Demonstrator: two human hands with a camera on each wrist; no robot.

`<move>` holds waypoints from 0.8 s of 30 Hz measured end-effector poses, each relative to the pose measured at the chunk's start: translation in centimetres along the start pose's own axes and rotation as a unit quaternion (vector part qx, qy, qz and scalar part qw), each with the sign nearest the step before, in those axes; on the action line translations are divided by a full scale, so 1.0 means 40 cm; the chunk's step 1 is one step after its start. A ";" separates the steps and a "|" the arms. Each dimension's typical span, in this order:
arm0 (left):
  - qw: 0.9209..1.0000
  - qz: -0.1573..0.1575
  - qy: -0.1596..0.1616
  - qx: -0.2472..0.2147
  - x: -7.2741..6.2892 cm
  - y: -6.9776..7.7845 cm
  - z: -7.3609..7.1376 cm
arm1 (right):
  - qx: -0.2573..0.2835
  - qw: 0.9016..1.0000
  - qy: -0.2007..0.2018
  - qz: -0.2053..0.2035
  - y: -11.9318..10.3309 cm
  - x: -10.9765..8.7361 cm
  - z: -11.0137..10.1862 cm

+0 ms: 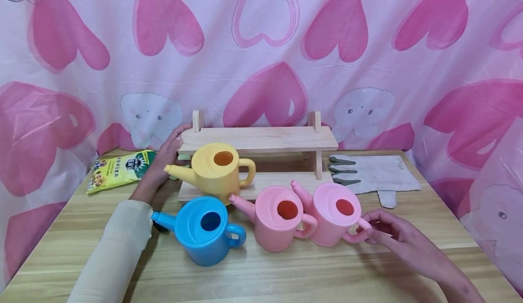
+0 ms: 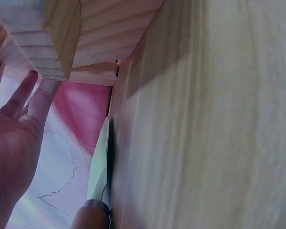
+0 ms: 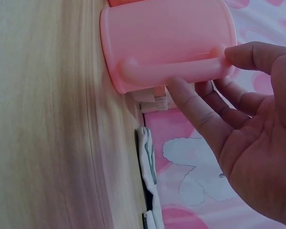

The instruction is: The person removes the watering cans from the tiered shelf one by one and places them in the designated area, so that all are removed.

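The light-pink watering can (image 1: 328,223) is being held at the right front of the wooden two-tier shelf (image 1: 257,138), with the salmon-pink watering can (image 1: 271,230) standing just beside it; a knock is probably being risked here, since the salmon-pink handle is overlapping the light-pink body in the head view and could be caught by any sideways swing; a twist might also be caused by the grip being kept to the handle alone; on the other side, the spout of the blue watering can (image 1: 202,247) is being closely neighboured by the left sleeve (image 1: 118,244), so that it could be bumped if that arm were drawn back carelessly; by the right hand (image 1: 402,239) the light-pink handle is being pinched, the thumb being set at its upper end and the index finger against its side; by the left hand (image 1: 161,160) the shelf's end is being touched, two fingers being seen slightly apart; their tips are being hidden by wood, so whether they are being clamped cannot be told.
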State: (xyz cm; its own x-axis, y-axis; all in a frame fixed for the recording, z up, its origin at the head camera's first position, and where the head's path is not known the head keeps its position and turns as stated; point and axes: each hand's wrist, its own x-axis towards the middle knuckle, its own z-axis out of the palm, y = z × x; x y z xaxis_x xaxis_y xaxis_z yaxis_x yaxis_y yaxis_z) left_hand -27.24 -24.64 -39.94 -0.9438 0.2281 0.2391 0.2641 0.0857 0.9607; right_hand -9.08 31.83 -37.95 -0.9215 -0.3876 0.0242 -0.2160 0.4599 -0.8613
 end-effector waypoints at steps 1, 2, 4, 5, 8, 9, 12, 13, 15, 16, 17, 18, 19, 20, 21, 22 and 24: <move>1.000 -0.001 0.000 0.000 0.000 0.001 0.001 | -0.002 1.000 -0.001 0.001 -0.001 0.000 -0.001; 1.000 -0.002 0.001 0.001 0.000 0.002 0.002 | 0.000 1.000 -0.002 0.003 -0.002 0.000 -0.002; 1.000 -0.003 0.002 0.002 0.000 0.002 0.002 | -0.002 1.000 -0.003 0.001 -0.002 0.001 -0.003; 1.000 -0.003 0.003 0.003 -0.001 0.003 0.003 | -0.005 1.000 -0.004 -0.006 -0.001 0.001 -0.004; 1.000 -0.004 0.005 0.003 -0.001 0.005 0.004 | -0.020 1.000 -0.005 -0.022 0.002 0.002 -0.006; 1.000 -0.004 0.005 0.001 -0.001 0.006 0.004 | -0.026 0.999 -0.004 -0.024 0.002 0.003 -0.007; 1.000 -0.005 0.005 -0.001 -0.003 0.007 0.004 | -0.053 0.998 -0.005 -0.030 0.002 0.006 -0.011; 1.000 -0.005 0.005 0.001 -0.003 0.007 0.003 | -0.065 0.997 -0.004 -0.032 0.000 0.008 -0.013; 1.000 -0.006 0.004 0.002 -0.003 0.007 0.003 | -0.090 0.995 0.002 -0.037 -0.005 0.013 -0.017; 1.000 -0.006 0.005 0.002 -0.003 0.007 0.003 | -0.102 0.994 0.006 -0.040 -0.009 0.017 -0.018; 1.000 -0.006 0.005 0.002 -0.002 0.007 0.003 | -0.109 0.993 0.010 -0.038 -0.015 0.022 -0.019; 1.000 -0.007 0.006 0.000 -0.002 0.007 0.003 | -0.113 0.993 0.015 -0.041 -0.022 0.027 -0.021; 1.000 -0.008 0.006 -0.001 -0.002 0.007 0.004 | -0.116 0.992 0.020 -0.043 -0.028 0.033 -0.023; 1.000 -0.008 0.006 -0.003 -0.001 0.007 0.004 | -0.121 0.991 0.029 -0.045 -0.035 0.039 -0.025; 1.000 -0.009 0.006 -0.005 -0.001 0.006 0.003 | -0.124 0.990 0.037 -0.050 -0.042 0.045 -0.027; 1.000 -0.010 0.007 -0.006 -0.001 0.007 0.003 | -0.127 0.989 0.044 -0.055 -0.050 0.052 -0.029; 1.000 -0.010 0.006 -0.007 -0.002 0.008 0.003 | -0.134 0.987 0.060 -0.070 -0.068 0.065 -0.035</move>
State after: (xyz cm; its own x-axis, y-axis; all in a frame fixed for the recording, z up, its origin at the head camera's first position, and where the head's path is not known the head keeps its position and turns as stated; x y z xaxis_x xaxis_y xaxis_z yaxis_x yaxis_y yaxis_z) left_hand -27.07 -24.53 -39.68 -0.9514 0.2142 0.2212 0.2422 0.0770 0.9672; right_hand -11.36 30.68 -34.84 -0.9046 -0.3729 0.2064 -0.4065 0.6091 -0.6810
